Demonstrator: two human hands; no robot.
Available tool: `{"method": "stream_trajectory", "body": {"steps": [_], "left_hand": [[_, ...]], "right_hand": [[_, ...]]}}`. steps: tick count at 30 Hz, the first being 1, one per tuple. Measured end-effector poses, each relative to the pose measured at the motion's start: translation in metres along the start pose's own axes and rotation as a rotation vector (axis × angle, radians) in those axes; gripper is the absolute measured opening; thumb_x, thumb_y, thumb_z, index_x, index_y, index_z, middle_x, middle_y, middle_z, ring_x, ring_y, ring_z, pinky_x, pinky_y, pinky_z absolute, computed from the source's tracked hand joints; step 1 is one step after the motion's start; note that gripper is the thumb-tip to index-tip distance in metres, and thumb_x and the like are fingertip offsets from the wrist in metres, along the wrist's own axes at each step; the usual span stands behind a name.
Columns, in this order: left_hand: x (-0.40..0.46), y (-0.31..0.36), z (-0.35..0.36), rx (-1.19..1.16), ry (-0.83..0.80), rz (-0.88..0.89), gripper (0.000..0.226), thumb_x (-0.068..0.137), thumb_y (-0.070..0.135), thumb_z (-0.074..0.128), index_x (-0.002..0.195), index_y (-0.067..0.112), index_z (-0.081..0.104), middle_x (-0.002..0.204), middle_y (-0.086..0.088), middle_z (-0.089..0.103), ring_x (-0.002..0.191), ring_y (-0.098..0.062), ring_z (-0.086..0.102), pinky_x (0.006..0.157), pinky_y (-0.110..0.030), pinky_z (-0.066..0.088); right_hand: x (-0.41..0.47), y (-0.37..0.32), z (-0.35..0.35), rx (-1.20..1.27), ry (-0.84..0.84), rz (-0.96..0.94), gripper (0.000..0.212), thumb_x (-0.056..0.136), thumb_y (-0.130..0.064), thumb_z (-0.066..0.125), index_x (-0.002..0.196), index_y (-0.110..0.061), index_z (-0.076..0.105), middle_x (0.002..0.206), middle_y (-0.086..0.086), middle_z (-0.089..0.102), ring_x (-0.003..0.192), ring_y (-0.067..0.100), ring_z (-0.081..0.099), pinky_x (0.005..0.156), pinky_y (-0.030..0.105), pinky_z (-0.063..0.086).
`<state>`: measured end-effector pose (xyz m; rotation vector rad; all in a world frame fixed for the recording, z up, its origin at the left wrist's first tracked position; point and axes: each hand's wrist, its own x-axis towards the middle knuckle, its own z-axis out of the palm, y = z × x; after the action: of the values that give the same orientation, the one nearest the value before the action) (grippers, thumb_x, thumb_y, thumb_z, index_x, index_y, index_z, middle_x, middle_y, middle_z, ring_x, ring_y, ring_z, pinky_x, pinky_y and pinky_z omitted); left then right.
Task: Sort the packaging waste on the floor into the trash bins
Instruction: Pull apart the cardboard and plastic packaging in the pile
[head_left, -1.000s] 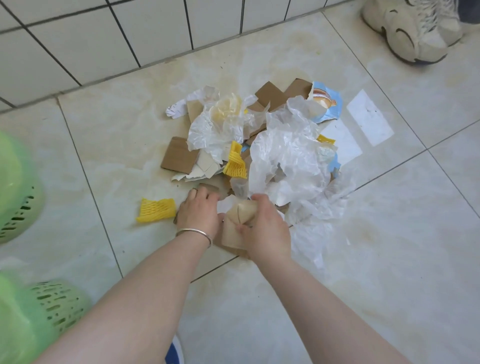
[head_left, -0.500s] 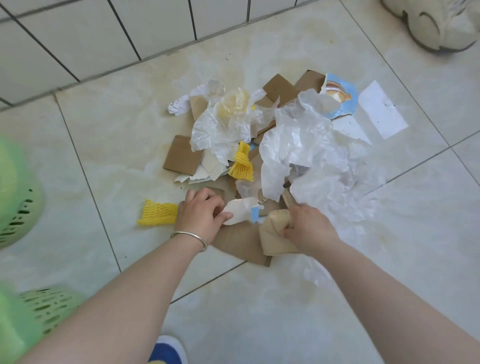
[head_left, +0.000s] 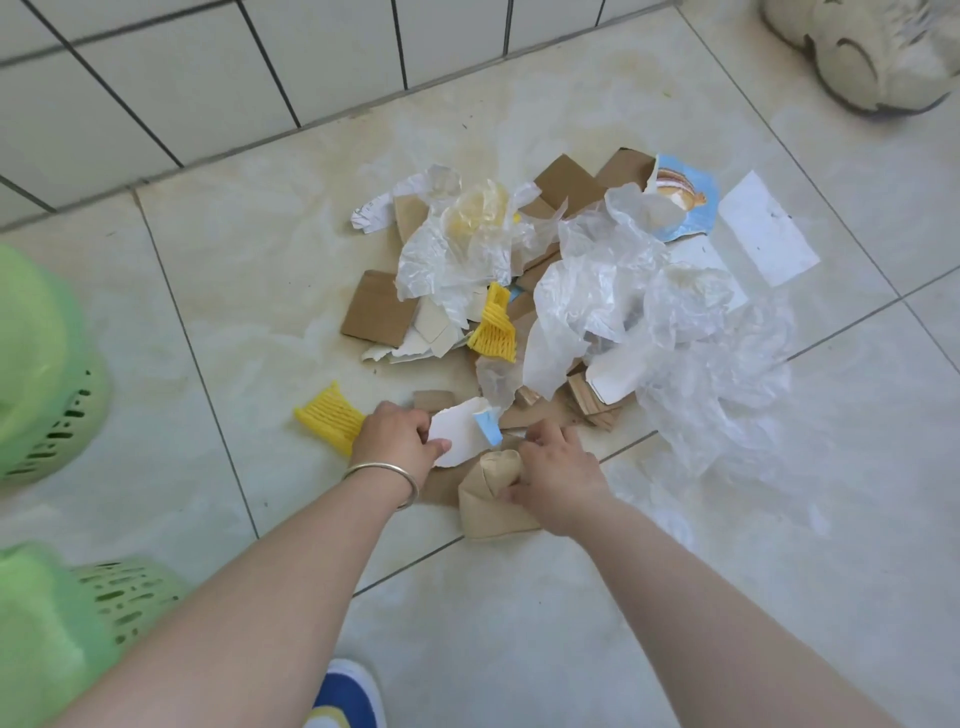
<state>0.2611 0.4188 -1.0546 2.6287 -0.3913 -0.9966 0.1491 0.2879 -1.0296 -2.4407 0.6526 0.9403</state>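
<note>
Fingers of the left hand (head_left: 397, 439) are curled around the near-left edge of a torn white card scrap with a blue corner (head_left: 464, 430), which is pinched between thumb and fingers just above the floor. A silver bangle (head_left: 383, 477) is worn on that wrist. The right hand (head_left: 558, 470) is clenched on a crumpled brown paper bag (head_left: 485, 496), its thumb pressed into the bag's folded top; the bag is bunched into a lump and rests on a flat brown sheet at the near edge of the pile.

The waste pile (head_left: 571, 291) is spread over the pale floor tiles (head_left: 234, 270), far of both hands. Crumpled clear and white plastic film (head_left: 608, 291) is heaped across its middle and right side, with brown cardboard pieces (head_left: 376, 308) showing at the left and far edges. One yellow foam net (head_left: 493, 325) lies within the pile; a second yellow foam net (head_left: 330, 418) lies apart, just left of the left hand and touched by it. A printed blue wrapper (head_left: 688, 200) and a white paper sheet (head_left: 766, 228) are seen at the far right.

Two green perforated bins (head_left: 57, 410) are placed at the left edge, well apart from the pile. A beige shoe (head_left: 872, 57) is seen at the far right corner.
</note>
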Motion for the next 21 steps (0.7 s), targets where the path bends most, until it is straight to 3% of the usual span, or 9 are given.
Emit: {"method": "stream_trajectory", "body": {"steps": [3, 7, 10, 12, 14, 17, 21], "left_hand": [[-0.003, -0.005, 0.003, 0.02, -0.041, -0.014, 0.034, 0.082, 0.031, 0.066, 0.06, 0.02, 0.043, 0.093, -0.005, 0.048, 0.097, -0.028, 0.057, 0.072, -0.025, 0.036], [-0.009, -0.014, 0.004, -0.056, -0.047, -0.05, 0.04, 0.081, 0.028, 0.067, 0.054, 0.022, 0.039, 0.084, -0.001, 0.049, 0.08, -0.021, 0.049, 0.068, -0.023, 0.033], [-0.012, -0.021, 0.002, -0.195, -0.057, -0.081, 0.041, 0.081, 0.023, 0.068, 0.055, 0.019, 0.036, 0.066, 0.003, 0.044, 0.072, -0.021, 0.044, 0.058, -0.027, 0.031], [-0.015, -0.024, -0.001, -0.281, -0.064, -0.076, 0.041, 0.081, 0.021, 0.068, 0.056, 0.018, 0.036, 0.061, 0.003, 0.041, 0.067, -0.021, 0.041, 0.057, -0.027, 0.031], [-0.019, -0.022, -0.003, -0.365, -0.056, -0.073, 0.041, 0.081, 0.019, 0.068, 0.056, 0.018, 0.036, 0.059, 0.002, 0.041, 0.06, -0.019, 0.039, 0.055, -0.026, 0.03], [-0.025, -0.017, -0.006, -0.481, -0.052, -0.075, 0.039, 0.081, 0.018, 0.069, 0.056, 0.017, 0.039, 0.062, -0.001, 0.044, 0.06, -0.018, 0.039, 0.054, -0.024, 0.031], [-0.034, -0.011, -0.007, -0.499, -0.016, -0.057, 0.038, 0.081, 0.018, 0.07, 0.056, 0.018, 0.041, 0.057, 0.002, 0.042, 0.054, -0.014, 0.038, 0.051, -0.021, 0.03]], "right_hand": [[0.005, -0.005, 0.015, -0.053, 0.113, 0.054, 0.047, 0.087, -0.043, 0.057, 0.128, -0.022, 0.049, 0.141, -0.001, 0.029, 0.127, 0.023, 0.032, 0.097, 0.039, 0.034], [0.006, -0.005, 0.021, -0.007, 0.061, 0.104, 0.049, 0.082, -0.046, 0.062, 0.123, -0.022, 0.05, 0.128, 0.003, 0.039, 0.114, 0.025, 0.044, 0.091, 0.035, 0.039], [0.003, -0.004, 0.017, 0.25, 0.007, 0.152, 0.034, 0.079, -0.038, 0.067, 0.101, -0.018, 0.052, 0.091, -0.001, 0.054, 0.091, 0.023, 0.051, 0.071, 0.03, 0.042], [-0.001, -0.003, 0.013, 0.388, -0.002, 0.175, 0.031, 0.079, -0.034, 0.068, 0.088, -0.016, 0.044, 0.072, -0.006, 0.046, 0.082, 0.022, 0.048, 0.057, 0.027, 0.035], [-0.008, -0.001, 0.008, 0.434, 0.004, 0.163, 0.032, 0.08, -0.033, 0.069, 0.09, -0.015, 0.044, 0.071, -0.006, 0.045, 0.082, 0.021, 0.047, 0.053, 0.025, 0.032], [-0.02, 0.0, 0.0, 0.477, 0.021, 0.154, 0.036, 0.081, -0.032, 0.069, 0.105, -0.018, 0.047, 0.087, -0.001, 0.052, 0.088, 0.02, 0.048, 0.056, 0.026, 0.033], [-0.033, 0.003, -0.003, 0.502, 0.053, 0.146, 0.034, 0.081, -0.031, 0.068, 0.105, -0.02, 0.046, 0.088, -0.002, 0.052, 0.087, 0.021, 0.048, 0.059, 0.027, 0.035]]}}
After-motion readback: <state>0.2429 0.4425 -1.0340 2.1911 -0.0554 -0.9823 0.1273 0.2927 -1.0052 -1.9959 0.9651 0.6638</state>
